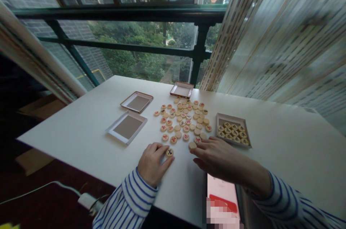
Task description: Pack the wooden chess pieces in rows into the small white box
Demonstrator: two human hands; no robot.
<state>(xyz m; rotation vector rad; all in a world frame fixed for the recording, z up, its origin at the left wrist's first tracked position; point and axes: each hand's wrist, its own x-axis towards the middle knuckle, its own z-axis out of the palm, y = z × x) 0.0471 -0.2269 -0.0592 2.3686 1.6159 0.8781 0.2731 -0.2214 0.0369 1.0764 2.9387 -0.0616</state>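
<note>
My left hand [152,162] pinches a round xiangqi piece [169,152] between thumb and forefinger at the near side of the white table. A black character faces up on it. To the right, my right hand [216,155] reaches over the table with its fingers stretched out and thumb apart. Its fingertips touch a blank-side-up xiangqi piece [192,146], just below a red-marked piece [197,140]. Beyond both hands spreads a loose group of pieces [186,128], some with red or black characters, others blank side up. An open box [250,142] at right holds several black-marked pieces.
At the left of the white table [81,121] lie two shallow trays, a white-rimmed one [125,141] and a brown-edged one [143,94]. Another shallow tray [181,95] sits at the back. A phone [221,189] with a lit screen lies below my right hand.
</note>
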